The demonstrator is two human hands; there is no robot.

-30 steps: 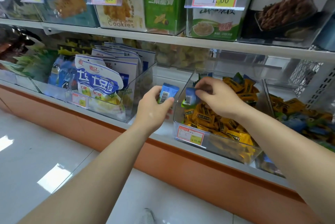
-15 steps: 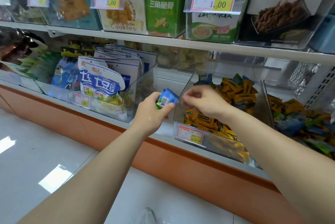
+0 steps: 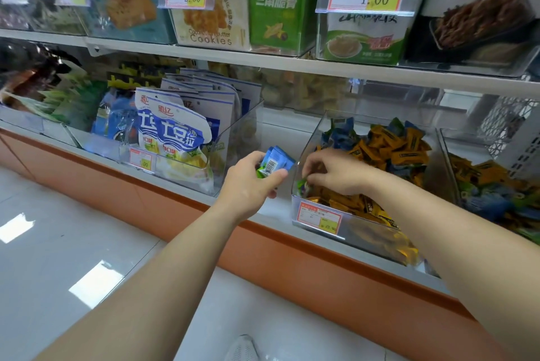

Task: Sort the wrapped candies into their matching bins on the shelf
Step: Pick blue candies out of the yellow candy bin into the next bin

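My left hand (image 3: pixel 251 185) is shut on a few blue wrapped candies (image 3: pixel 276 160), held just left of a clear bin (image 3: pixel 362 229). That bin holds mostly yellow wrapped candies (image 3: pixel 388 150), with some blue ones (image 3: pixel 340 134) at the back. Inside the bin's front left corner, my right hand (image 3: pixel 333 169) has its fingertips pinched on a green wrapped candy (image 3: pixel 301 187). To the right, a second clear bin (image 3: pixel 444 144) holds mixed yellow, blue and green candies (image 3: pixel 491 194).
White and blue snack bags (image 3: pixel 175 132) stand in a clear bin to the left. The upper shelf (image 3: pixel 292 64) carries cookie and snack boxes with price tags. An orange ledge (image 3: pixel 292 255) runs below the bins, over a white tiled floor. My shoe tip (image 3: pixel 242 349) shows at the bottom.
My right hand passed a blue candy to my left hand, then dropped to the bin's front left corner onto a green candy. My left hand now holds more blue candies.
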